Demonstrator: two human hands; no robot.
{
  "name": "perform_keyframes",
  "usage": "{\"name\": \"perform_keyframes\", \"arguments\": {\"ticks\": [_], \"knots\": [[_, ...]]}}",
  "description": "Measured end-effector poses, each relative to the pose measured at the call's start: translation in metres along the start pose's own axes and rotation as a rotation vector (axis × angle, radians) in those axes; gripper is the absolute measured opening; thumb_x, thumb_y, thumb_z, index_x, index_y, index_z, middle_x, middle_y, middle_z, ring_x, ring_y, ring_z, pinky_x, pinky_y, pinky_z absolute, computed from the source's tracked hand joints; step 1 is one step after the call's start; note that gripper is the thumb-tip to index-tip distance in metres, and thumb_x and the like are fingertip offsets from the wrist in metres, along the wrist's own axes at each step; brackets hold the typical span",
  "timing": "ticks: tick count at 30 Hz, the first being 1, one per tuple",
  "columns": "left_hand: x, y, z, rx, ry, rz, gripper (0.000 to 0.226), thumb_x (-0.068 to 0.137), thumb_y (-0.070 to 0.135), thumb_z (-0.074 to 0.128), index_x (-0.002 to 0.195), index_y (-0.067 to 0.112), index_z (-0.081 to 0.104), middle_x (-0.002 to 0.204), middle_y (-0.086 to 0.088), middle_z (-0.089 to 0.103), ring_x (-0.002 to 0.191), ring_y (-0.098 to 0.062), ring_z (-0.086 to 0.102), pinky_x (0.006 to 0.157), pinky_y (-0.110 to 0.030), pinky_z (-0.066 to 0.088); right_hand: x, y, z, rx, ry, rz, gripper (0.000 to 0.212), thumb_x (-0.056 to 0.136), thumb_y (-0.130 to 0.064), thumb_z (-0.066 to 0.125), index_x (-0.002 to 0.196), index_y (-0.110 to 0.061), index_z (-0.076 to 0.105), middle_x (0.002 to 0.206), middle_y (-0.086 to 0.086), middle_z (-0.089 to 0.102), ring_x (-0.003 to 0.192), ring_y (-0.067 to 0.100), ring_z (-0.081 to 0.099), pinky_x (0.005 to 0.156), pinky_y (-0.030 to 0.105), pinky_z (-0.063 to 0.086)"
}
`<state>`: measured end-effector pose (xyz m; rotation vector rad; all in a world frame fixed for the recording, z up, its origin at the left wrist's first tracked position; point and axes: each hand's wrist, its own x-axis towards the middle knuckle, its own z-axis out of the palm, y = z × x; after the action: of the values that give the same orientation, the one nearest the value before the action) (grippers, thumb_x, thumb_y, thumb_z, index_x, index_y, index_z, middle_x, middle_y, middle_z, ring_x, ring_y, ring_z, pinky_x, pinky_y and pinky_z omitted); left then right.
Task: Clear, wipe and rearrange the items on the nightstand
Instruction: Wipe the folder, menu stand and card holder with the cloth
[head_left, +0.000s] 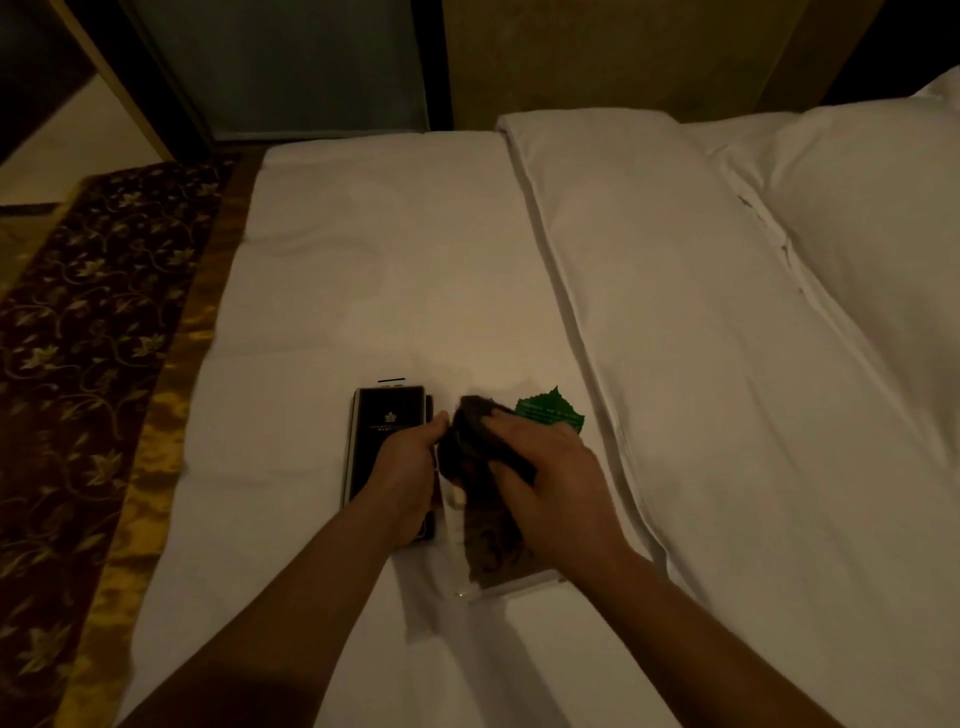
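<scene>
Everything lies on a bed with a smooth white sheet (374, 270), and the flat black rectangular folder with a small pale crest (387, 441) on that sheet serves as the landmark. The left hand (402, 473) lies across the near half of the folder, its thumb stretched toward the right edge; its grip looks loosely curled, and whether it clamps anything cannot be told in the dim light. Just right of the folder, the right hand (545, 478) has its grip closed around a dark brown crumpled cloth (470, 441), which bunches up between the two hands and hangs down toward the sheet. Under the cloth, nearer the person than the folder's lower edge, a clear plastic sleeve with pale edges (511, 584) lies flat. Beyond the right hand, to the folder's right, a green leaf-shaped card with fine pale print (545, 410) rests on the sheet. Further right a folded white duvet (727, 364) runs along the bed. Far left of the folder, a dark red and gold patterned bed runner (98, 322) crosses the bed.
</scene>
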<state>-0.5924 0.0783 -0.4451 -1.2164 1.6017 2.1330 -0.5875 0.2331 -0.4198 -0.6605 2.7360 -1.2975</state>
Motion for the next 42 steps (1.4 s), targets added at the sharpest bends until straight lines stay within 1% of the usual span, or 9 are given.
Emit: {"name": "perform_keyframes", "arguments": {"ticks": [7,12,16,19,22,27,31,36,42], "knots": [[0.011,0.011,-0.002,-0.009,-0.003,0.036,0.031,0.101,0.035,0.053,0.097,0.007,0.067,0.098,-0.015,0.076,0.079,-0.027,0.071,0.076,-0.041,0.058,-0.04,0.0,0.002,-0.303,-0.556,-0.264,0.055,0.085,-0.009,0.049,0.129,-0.04,0.058,0.14,-0.021,0.052,0.121,0.018,0.04,0.087,0.03,0.048],[0.017,0.003,0.001,0.112,0.016,0.195,0.034,0.102,0.038,0.049,0.087,0.014,0.068,0.07,0.0,0.076,0.063,-0.013,0.072,0.062,-0.029,0.055,-0.042,0.02,-0.016,-0.394,-0.454,-0.016,0.043,0.089,-0.015,0.051,0.123,-0.04,0.061,0.11,-0.014,0.066,0.093,0.011,0.039,0.066,0.018,0.037],[0.015,0.013,-0.003,0.045,0.02,0.232,0.033,0.102,0.039,0.049,0.092,0.014,0.068,0.087,-0.01,0.076,0.073,-0.021,0.071,0.058,-0.029,0.058,-0.045,0.043,-0.034,-0.438,-0.46,0.196,0.044,0.093,-0.013,0.048,0.119,-0.043,0.065,0.111,-0.017,0.069,0.097,0.011,0.048,0.083,0.025,0.047],[0.009,0.016,-0.001,-0.085,0.024,0.159,0.031,0.101,0.039,0.052,0.102,0.011,0.067,0.096,-0.016,0.076,0.079,-0.028,0.073,0.065,-0.038,0.061,-0.043,0.047,-0.043,-0.084,-0.323,0.432,0.033,0.091,-0.013,0.059,0.101,-0.041,0.073,0.075,-0.028,0.07,0.068,-0.001,0.063,0.063,0.015,0.048],[0.002,0.011,0.005,-0.197,-0.059,0.038,0.042,0.097,0.042,0.056,0.111,0.004,0.068,0.087,-0.015,0.074,0.071,-0.031,0.071,0.06,-0.039,0.058,-0.038,0.033,-0.05,0.472,-0.113,0.655,0.041,0.083,-0.001,0.059,0.091,-0.038,0.077,0.076,-0.011,0.074,0.06,0.008,0.066,0.057,0.025,0.051],[-0.001,-0.013,0.018,-0.1,-0.049,0.105,0.043,0.093,0.037,0.057,0.055,0.018,0.067,0.047,0.003,0.056,0.042,-0.011,0.054,0.045,-0.022,0.046,-0.035,0.004,-0.035,0.758,-0.256,0.637,0.048,0.078,0.006,0.059,0.096,-0.034,0.077,0.087,0.001,0.076,0.062,0.013,0.068,0.055,0.022,0.052],[0.002,-0.015,0.014,-0.139,-0.048,0.16,0.045,0.099,0.038,0.05,0.06,0.014,0.046,0.05,0.0,0.044,0.05,-0.016,0.04,0.05,-0.026,0.036,-0.039,-0.013,-0.012,0.74,-0.267,0.583,0.051,0.079,0.005,0.059,0.097,-0.039,0.077,0.095,-0.009,0.076,0.081,0.01,0.072,0.069,0.02,0.054],[-0.006,-0.027,0.01,-0.076,-0.072,0.145,0.047,0.099,0.047,0.047,0.1,0.008,0.074,0.088,-0.008,0.079,0.085,-0.022,0.075,0.071,-0.033,0.058,-0.025,-0.025,0.008,0.785,-0.029,0.556,0.048,0.088,0.0,0.056,0.109,-0.04,0.072,0.096,-0.007,0.076,0.081,0.011,0.072,0.07,0.023,0.057],[-0.006,-0.025,-0.038,-0.121,0.149,0.23,0.051,0.103,0.045,0.041,0.097,0.0,0.065,0.096,-0.017,0.077,0.095,-0.035,0.073,0.083,-0.045,0.059,-0.027,-0.019,0.02,0.339,-0.538,0.468,0.037,0.076,-0.01,0.056,0.099,-0.034,0.073,0.089,-0.01,0.074,0.077,0.008,0.068,0.076,0.03,0.057]]}}
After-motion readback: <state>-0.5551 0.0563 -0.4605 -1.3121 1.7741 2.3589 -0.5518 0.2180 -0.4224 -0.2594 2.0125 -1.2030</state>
